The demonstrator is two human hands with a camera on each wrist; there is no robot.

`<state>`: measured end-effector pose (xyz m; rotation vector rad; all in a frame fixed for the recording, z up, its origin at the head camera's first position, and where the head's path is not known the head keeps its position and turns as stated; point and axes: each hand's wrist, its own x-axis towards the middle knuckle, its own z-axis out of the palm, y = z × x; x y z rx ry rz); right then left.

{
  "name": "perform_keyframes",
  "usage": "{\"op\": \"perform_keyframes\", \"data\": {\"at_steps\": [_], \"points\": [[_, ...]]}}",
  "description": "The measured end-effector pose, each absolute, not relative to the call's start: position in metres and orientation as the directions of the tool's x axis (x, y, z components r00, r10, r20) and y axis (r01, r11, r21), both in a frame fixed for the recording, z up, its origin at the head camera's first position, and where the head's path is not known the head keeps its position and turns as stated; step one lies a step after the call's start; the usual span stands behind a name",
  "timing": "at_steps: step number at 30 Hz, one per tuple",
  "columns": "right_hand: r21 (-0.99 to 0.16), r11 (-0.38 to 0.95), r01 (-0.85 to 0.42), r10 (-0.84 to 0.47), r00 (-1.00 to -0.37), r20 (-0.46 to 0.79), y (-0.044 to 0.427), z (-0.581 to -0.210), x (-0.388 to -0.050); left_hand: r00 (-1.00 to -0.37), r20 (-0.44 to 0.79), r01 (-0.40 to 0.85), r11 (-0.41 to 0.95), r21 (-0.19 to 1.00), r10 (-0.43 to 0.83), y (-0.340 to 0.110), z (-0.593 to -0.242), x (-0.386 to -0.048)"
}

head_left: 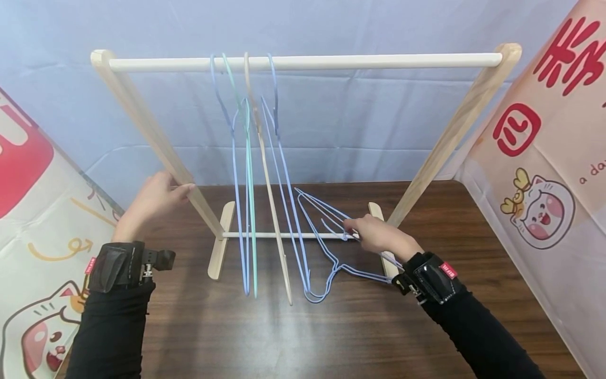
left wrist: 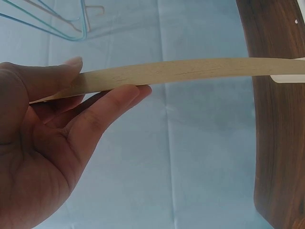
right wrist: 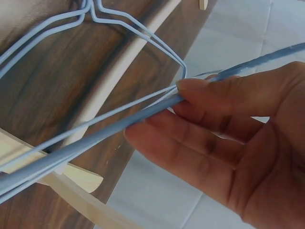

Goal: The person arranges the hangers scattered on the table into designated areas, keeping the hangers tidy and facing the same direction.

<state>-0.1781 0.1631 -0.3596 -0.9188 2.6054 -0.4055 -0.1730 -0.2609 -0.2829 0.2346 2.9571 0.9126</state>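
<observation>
Pale wood, the left post [head_left: 149,131] of a clothes rack [head_left: 455,131], was held by the left hand [head_left: 158,200], the grip narrow, with thumb on one side and fingers on the other. By the right hand [head_left: 379,234], blue wire hangers [right wrist: 95,137] were pinched together between thumb and fingertips, near the rack's lower right end; their exact number could not be told. Whether their hooks were touched by the nearest hung hanger could not be told either.

On the white top rod [head_left: 355,62], left of its middle, four hangers were hung: from left to right, a blue hanger [head_left: 236,179], a mint-green hanger [head_left: 248,118], a beige hanger [head_left: 268,181] and a second blue hanger [head_left: 275,100]. Below, the rack was crossed by a white lower bar [head_left: 265,235] and supported on a dark brown table [head_left: 236,337]. It was backed by light blue cloth [head_left: 379,116].
</observation>
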Motion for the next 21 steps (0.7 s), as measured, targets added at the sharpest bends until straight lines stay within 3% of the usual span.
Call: {"op": "perform_keyframes", "data": {"at_steps": [6, 21], "points": [[-0.379, 0.796, -0.472, -0.586, -0.758, -0.287, 0.162, -0.353, -0.18, -0.988, 0.008, 0.131, 0.817, 0.561, 0.152, -0.261, -0.283, -0.173], [-0.314, 0.84, -0.442, -0.528, -0.8, -0.286, 0.162, -0.346, -0.182, -0.986, 0.015, 0.144, 0.811, 0.567, 0.164, -0.261, -0.282, -0.171]]}}
